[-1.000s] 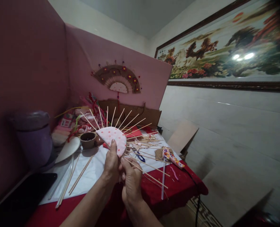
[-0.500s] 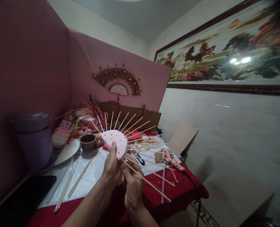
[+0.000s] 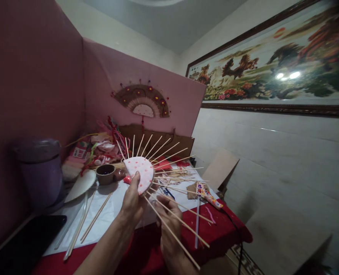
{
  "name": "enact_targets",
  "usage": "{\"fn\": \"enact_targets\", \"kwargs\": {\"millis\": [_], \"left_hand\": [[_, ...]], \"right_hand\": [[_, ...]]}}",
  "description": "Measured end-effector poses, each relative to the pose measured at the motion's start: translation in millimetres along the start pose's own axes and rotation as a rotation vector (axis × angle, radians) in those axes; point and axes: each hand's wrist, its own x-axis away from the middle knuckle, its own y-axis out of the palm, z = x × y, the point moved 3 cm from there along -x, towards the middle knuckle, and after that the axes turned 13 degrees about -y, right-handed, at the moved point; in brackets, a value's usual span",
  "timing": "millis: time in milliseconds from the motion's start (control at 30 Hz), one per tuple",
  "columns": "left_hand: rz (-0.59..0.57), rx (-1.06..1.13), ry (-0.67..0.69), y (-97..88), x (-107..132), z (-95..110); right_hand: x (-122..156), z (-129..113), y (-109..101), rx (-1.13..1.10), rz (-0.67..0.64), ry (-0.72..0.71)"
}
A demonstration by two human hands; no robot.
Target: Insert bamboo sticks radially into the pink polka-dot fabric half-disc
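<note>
My left hand [image 3: 133, 202] grips a half-made fan [image 3: 140, 172]: a white half-disc with pink dots, with several thin wooden sticks fanning out from its edge. The thumb presses on the dotted face, and the fan is held up above the table. My right hand [image 3: 169, 225] sits just below and to the right of it, behind the lowest sticks, with fingers curled around one of those sticks [image 3: 172, 235]. Both hands are over the near edge of the red-clothed table [image 3: 229, 229].
A finished brown fan [image 3: 142, 101] hangs on the pink partition. On the table lie loose sticks [image 3: 96, 217], a small brown bowl [image 3: 105, 172], a white plate [image 3: 80, 185], a purple lidded pot [image 3: 40, 168], a patterned tool [image 3: 208, 194] and craft clutter. A large framed painting [image 3: 272, 72] fills the right wall.
The fan has turned clockwise in my left hand, so its lowest sticks now point down-right. My right hand has slid lower along them.
</note>
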Motion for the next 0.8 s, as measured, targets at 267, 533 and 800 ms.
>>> {"fn": "enact_targets", "kwargs": {"millis": [267, 533, 800], "left_hand": [[-0.170, -0.085, -0.216, 6.5, 9, 1], [-0.180, -0.201, -0.284, 8.0, 13, 1], [-0.122, -0.227, -0.339, -1.9, 9, -1]], "right_hand": [[-34, -38, 3, 0.065, -0.405, -0.103], [-63, -37, -25, 0.357, -0.607, -0.036], [-64, -33, -26, 0.496, -0.555, -0.061]]}}
